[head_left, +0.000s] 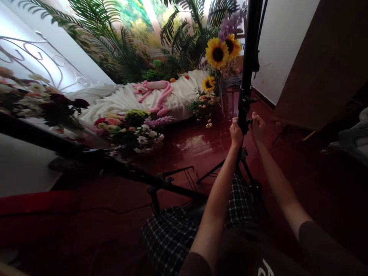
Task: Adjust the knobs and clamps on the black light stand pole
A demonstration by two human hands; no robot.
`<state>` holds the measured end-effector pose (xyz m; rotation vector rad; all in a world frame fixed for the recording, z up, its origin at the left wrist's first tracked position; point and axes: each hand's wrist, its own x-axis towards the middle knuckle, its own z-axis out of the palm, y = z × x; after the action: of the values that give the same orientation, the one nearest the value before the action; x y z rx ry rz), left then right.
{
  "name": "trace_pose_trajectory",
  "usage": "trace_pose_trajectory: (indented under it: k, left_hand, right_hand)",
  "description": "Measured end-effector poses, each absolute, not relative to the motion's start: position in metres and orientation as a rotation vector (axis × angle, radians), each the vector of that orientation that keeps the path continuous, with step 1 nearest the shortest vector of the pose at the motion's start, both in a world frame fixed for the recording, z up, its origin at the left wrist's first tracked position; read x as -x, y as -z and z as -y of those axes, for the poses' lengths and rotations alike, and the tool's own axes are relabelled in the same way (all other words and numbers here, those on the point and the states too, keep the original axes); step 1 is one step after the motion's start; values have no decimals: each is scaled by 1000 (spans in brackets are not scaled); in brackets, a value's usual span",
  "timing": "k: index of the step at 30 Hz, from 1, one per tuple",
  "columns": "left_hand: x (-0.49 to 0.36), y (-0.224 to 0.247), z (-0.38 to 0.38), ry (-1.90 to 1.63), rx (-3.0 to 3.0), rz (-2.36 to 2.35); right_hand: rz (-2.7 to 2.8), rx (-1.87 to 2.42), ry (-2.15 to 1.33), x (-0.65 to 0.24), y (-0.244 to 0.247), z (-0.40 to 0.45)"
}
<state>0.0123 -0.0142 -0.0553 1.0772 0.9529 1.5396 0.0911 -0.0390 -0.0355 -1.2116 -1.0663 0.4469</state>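
A black light stand [244, 86] rises upright in front of me, its legs spread on the floor by my knees. My left hand [236, 132] is closed around its pole, just below a clamp collar. On the pole's other side, my right hand [258, 128] has its fingers closed at a small tightening knob [249, 121] that juts out to the right. The fingertips partly cover the knob.
A second black stand [126, 166] slants across the left. Beyond lies a white-draped bed [115, 101] with a pink plush toy [158, 85], flower arrangements [129, 128], sunflowers [217, 53] and palm fronds [97, 23]. A brown panel [310, 69] leans at right. A cable crosses the red floor [205, 147].
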Motion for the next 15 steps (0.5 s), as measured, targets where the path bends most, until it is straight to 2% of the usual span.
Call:
trace_pose_trajectory:
  k: [15]
  left_hand:
    - [-12, 56, 15, -1566, -1103, -881]
  right_hand:
    - [1222, 1434, -279, -103, 19, 43]
